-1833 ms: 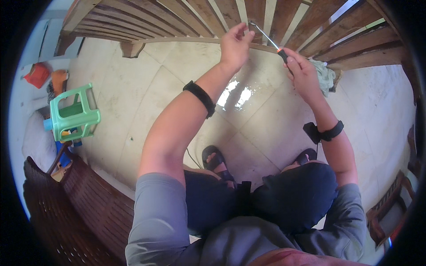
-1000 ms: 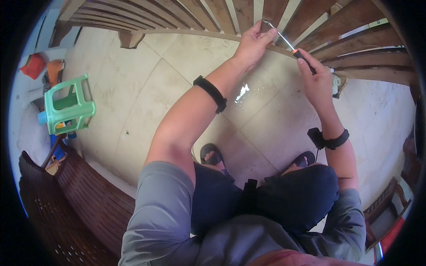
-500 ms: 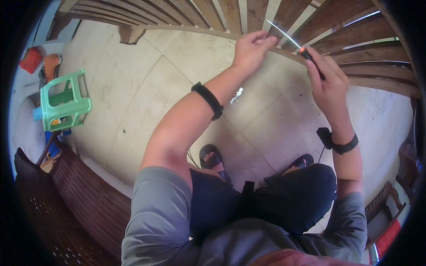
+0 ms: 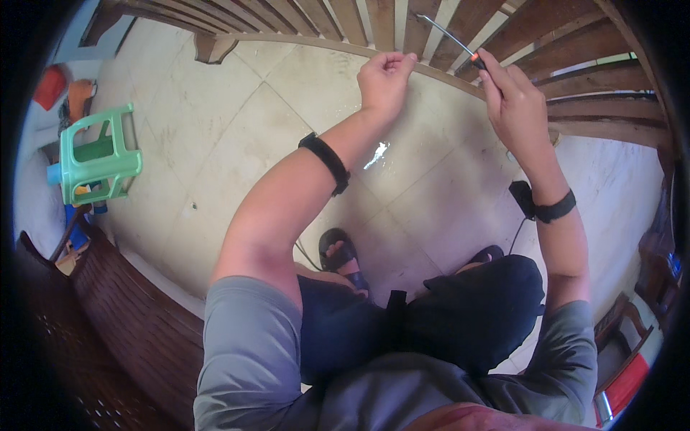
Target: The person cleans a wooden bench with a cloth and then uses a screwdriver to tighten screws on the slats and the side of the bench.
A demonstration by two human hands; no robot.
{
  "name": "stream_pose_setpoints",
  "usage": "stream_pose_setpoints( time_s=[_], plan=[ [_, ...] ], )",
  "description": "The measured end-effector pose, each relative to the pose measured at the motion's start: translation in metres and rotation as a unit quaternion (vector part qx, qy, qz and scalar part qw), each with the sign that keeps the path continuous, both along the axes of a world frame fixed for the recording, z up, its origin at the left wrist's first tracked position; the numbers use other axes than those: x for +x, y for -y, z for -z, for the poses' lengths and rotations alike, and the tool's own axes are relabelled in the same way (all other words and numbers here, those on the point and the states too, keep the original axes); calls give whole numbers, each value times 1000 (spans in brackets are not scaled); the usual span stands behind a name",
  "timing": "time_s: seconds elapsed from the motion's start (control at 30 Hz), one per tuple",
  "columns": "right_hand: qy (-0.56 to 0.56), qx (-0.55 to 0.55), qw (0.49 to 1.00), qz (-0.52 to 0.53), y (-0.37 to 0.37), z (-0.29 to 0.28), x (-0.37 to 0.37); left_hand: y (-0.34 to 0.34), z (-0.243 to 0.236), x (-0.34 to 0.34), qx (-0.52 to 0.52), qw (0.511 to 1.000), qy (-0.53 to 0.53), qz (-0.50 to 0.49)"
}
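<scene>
In my right hand (image 4: 516,104) is a screwdriver (image 4: 449,34) with a thin metal shaft and a black and orange handle. Its shaft slants up and left across the brown wooden slats (image 4: 420,36), and the tip appears over one slat; whether it touches the wood I cannot tell. My left hand (image 4: 384,82) is beside the lower rail (image 4: 345,46) of the slatted wooden piece, left of the screwdriver. Its fingers are curled, with thumb and forefinger close together; anything between them is too small to make out.
A green plastic stool (image 4: 100,161) stands on the tiled floor (image 4: 230,136) at left, near red and orange items. A dark wooden bench (image 4: 136,294) fills the lower left. Another wooden seat (image 4: 622,323) is at lower right, and my sandalled feet are below my hands.
Both hands have shifted left, the right one also slightly farther away. The screwdriver moves along with it, its tip up and left. My left fingers look more tightly curled.
</scene>
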State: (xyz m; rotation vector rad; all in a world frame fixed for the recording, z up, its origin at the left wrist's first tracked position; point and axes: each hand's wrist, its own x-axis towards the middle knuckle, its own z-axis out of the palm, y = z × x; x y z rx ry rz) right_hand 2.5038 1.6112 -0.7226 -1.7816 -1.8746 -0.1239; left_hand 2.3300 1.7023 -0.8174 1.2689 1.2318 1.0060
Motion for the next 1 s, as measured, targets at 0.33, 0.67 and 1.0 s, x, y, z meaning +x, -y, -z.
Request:
stream_pose_setpoints(
  time_s=[0.33, 0.67, 1.0],
  plan=[
    [-294, -80, 950, 65, 4, 16, -8, -11, -37, 46, 114, 991, -28, -71],
    [-361, -57, 927, 80, 4, 33, -7, -23, -21, 40, 25, 992, 123, -29],
    [-364, -24, 928, 81, -2, 50, 0, -27, -14, 44, -1, 995, 86, 54]
  ],
)
